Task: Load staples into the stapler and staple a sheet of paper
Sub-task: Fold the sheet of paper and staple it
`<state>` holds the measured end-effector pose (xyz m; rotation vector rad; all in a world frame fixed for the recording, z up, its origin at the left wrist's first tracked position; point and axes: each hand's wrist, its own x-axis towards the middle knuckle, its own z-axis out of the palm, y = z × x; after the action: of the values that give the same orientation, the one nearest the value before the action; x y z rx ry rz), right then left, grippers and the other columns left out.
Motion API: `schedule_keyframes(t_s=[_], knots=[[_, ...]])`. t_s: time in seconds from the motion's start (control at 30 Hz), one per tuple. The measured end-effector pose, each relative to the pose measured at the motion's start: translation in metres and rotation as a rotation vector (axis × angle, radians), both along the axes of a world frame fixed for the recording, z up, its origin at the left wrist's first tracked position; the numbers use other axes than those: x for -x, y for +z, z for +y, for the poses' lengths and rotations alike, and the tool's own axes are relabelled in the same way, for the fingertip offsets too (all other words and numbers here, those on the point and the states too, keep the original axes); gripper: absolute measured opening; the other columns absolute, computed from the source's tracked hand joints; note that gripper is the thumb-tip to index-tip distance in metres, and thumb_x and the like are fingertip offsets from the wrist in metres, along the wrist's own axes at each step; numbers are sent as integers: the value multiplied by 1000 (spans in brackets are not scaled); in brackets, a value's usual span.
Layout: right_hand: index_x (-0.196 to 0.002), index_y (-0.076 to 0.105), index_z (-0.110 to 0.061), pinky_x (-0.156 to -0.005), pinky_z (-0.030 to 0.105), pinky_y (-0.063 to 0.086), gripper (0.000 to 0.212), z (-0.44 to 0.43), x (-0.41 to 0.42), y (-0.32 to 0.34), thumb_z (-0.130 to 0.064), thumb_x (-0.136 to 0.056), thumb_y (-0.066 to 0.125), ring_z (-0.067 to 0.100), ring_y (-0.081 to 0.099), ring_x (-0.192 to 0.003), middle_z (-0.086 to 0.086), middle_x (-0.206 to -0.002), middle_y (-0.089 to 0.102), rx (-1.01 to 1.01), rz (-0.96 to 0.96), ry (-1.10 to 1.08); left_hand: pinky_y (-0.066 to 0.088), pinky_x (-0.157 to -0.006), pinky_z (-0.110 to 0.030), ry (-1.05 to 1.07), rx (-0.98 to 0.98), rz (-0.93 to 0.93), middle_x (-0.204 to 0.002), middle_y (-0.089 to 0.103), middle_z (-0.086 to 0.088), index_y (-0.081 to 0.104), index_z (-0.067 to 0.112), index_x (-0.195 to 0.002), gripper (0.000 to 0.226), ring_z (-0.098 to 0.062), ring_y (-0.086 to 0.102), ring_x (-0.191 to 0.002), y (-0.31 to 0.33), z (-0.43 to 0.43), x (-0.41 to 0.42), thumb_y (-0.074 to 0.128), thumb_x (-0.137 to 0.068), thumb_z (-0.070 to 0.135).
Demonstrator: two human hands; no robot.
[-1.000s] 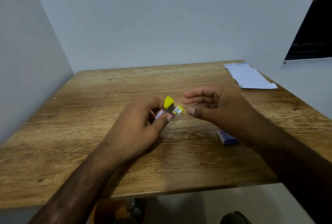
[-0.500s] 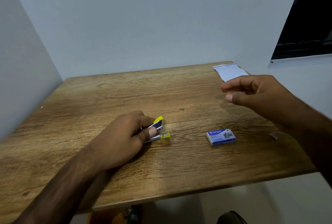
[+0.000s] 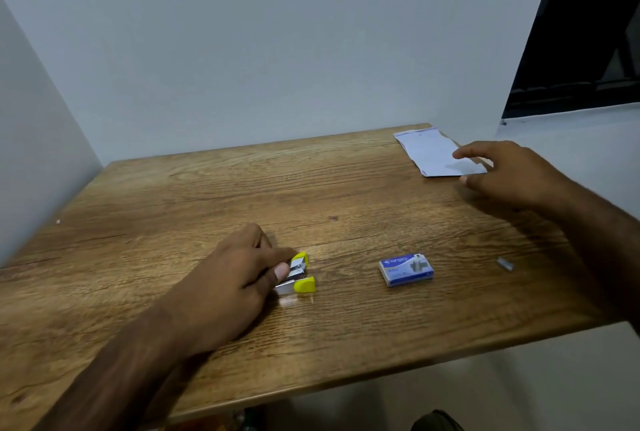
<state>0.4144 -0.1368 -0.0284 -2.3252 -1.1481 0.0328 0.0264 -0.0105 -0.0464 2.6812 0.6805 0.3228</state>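
A small stapler (image 3: 298,276) with yellow tips and a metal body rests on the wooden table (image 3: 207,195), near its middle. My left hand (image 3: 235,278) lies over its rear end and grips it between thumb and fingers. A folded white sheet of paper (image 3: 429,153) lies at the table's far right corner. My right hand (image 3: 509,171) hovers at the paper's near right edge, fingers apart, holding nothing. A blue staple box (image 3: 406,269) sits to the right of the stapler, shut.
A short strip of loose staples (image 3: 505,263) lies near the table's right edge. Grey walls close in the table at the left and back. A dark window opening (image 3: 588,32) is at the upper right.
My left hand has lowered the stapler onto the table. My right hand has left the stapler and moved right and away to the paper.
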Motion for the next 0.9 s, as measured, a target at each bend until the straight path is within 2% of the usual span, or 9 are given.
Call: schedule_keyframes(t_s=[0.1, 0.2, 0.33, 0.43, 0.5, 0.63, 0.7, 0.8, 0.9], knots=[[-136, 56, -37, -93, 33, 39, 59, 4, -3, -2, -27, -81, 74, 23, 48, -132, -3, -151, 50, 17, 24, 24, 39, -86, -21, 35, 40, -24, -97, 49, 19, 63, 43, -126, 33, 4, 49, -98, 2, 2, -4, 43, -100, 45], [-144, 45, -40, -109, 38, 35, 78, 9, 1, -5, -31, -73, 74, 20, 39, -141, -6, -157, 40, 59, 20, 39, 45, -92, -30, 26, -21, -88, -104, 50, 21, 54, 42, -137, 50, 1, 52, -103, 15, -1, -24, 39, -93, 61], [-150, 31, -42, -116, 48, 25, 84, 14, 3, -16, -36, -72, 64, 17, 22, -149, -9, -163, 26, 112, -14, 56, 40, -104, -34, -91, -148, -121, -131, 51, 11, 44, 37, -145, 50, -9, 47, -124, 39, -8, -83, 43, -98, 55], [-151, 28, -44, -117, 49, 22, 80, 13, 0, -24, -41, -76, 57, 16, 20, -150, -10, -164, 23, 129, 33, 58, 34, -115, -40, -187, -205, -46, -153, 42, 2, 37, 26, -152, 58, -18, 39, -140, 48, -11, -142, 45, -100, 50], [-151, 29, -43, -119, 48, 21, 79, 12, -1, -29, -44, -76, 54, 15, 21, -150, -11, -164, 24, 111, 49, 53, 31, -118, -41, -218, -211, 17, -160, 36, 0, 31, 22, -155, 61, -20, 34, -145, 49, -12, -182, 45, -101, 47], [-151, 35, -33, -118, 42, 23, 80, 11, -1, -33, -50, -74, 50, 15, 29, -147, -7, -162, 32, 29, 36, 27, 32, -117, -41, -206, -198, 93, -161, 37, -4, 33, 15, -153, 57, -24, 36, -146, 37, -7, -245, 44, -103, 38], [-152, 35, -28, -116, 39, 24, 77, 11, -4, -35, -45, -79, 53, 17, 31, -146, -4, -161, 33, -4, 47, 6, 34, -115, -43, -181, -195, 118, -158, 41, -5, 37, 13, -150, 52, -26, 40, -143, 26, -3, -264, 43, -102, 34], [-154, 29, -25, -118, 41, 23, 75, 13, -7, -37, -40, -84, 53, 20, 30, -147, -1, -162, 32, 0, 51, -30, 35, -115, -43, -148, -197, 172, -158, 42, -3, 38, 16, -150, 53, -25, 42, -142, 14, 6, -280, 41, -102, 38], [-150, 38, -23, -116, 43, 23, 65, 16, -8, -38, -39, -88, 48, 20, 35, -144, 0, -158, 39, 59, -10, -43, 39, -111, -46, -150, -194, 218, -149, 51, -3, 47, 16, -142, 48, -25, 48, -136, 7, 11, -285, 38, -102, 40]])
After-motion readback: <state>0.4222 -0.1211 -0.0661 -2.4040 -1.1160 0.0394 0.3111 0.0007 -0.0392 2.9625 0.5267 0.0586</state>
